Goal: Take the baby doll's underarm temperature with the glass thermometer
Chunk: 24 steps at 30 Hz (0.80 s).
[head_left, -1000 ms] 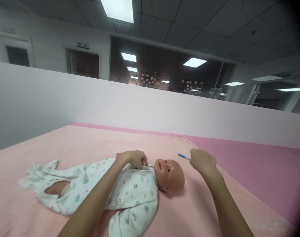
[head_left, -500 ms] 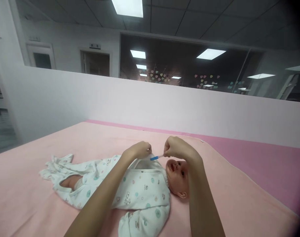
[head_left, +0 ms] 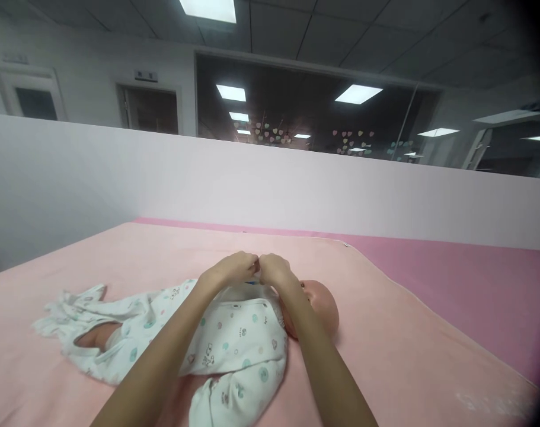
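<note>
A baby doll lies on its back, its head [head_left: 323,308] to the right, dressed in a white patterned garment [head_left: 234,344]. Above its chest, near the neck opening, my left hand [head_left: 240,267] and my right hand [head_left: 273,270] meet, knuckles nearly touching. Both hands have fingers pinched together. A small piece of a blue item [head_left: 251,283] shows just beneath them; the rest of it is hidden by the fingers. What my left fingers pinch is too small to make out. My right forearm crosses in front of the doll's face.
A pink blanket [head_left: 385,332] lies under the doll, over a darker pink surface [head_left: 474,279] at the right. Behind rises a low white partition [head_left: 252,184]. Beyond it are doors, a dark window and ceiling lights.
My right hand has moved left to meet my left hand, and the blue item is now mostly covered. The view has shifted slightly to the right.
</note>
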Available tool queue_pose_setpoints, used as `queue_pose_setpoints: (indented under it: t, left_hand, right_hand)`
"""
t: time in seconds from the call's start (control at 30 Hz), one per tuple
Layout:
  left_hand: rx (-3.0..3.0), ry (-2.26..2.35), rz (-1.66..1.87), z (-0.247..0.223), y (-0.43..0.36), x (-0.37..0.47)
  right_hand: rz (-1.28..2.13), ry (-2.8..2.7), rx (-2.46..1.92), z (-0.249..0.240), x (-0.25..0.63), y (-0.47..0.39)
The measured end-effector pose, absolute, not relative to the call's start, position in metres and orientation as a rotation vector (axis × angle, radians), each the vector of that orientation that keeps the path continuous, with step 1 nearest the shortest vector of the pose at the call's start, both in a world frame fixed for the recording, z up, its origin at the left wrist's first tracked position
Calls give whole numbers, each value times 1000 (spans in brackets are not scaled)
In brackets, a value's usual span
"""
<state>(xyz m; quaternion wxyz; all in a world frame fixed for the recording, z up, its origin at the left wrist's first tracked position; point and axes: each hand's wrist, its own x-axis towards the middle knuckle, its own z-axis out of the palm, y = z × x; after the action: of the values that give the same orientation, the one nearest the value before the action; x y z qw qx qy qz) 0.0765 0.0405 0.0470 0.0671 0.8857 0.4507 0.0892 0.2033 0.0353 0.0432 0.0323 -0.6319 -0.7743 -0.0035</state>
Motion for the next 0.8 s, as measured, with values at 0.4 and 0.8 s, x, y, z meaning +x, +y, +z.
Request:
queue_pose_setpoints:
  t: [0.4,0.8]
  left_hand:
    - [2618,1384,245,51,38,65]
    - [2570,1194,163,55,29,69]
  right_hand:
    - [184,-2541,-1861,52,217,29]
    - [200,-2479,-1887,51,220,19]
